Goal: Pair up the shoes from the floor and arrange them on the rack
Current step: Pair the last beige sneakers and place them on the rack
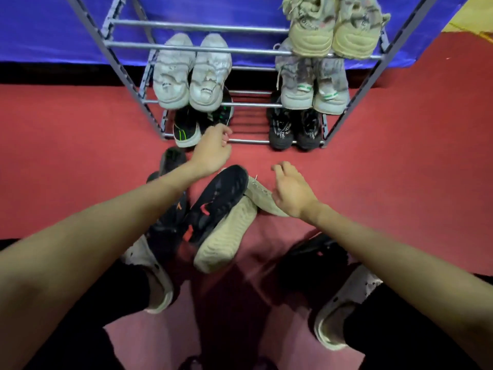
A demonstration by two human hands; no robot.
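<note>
The black sneaker before the rack is light and flexible; grasp its heel collar. Right hand spread; left hand grip indeterminate.

- The left hand covers the heel of the second black shoe with green stripes on the bottom shelf; whether the fingers grip it cannot be told.
- The beige pair on the top shelf is cut off by the upper edge.
- The left forearm hides much of a black shoe with orange marks on the floor.
- The rack runs out of frame above.
</note>
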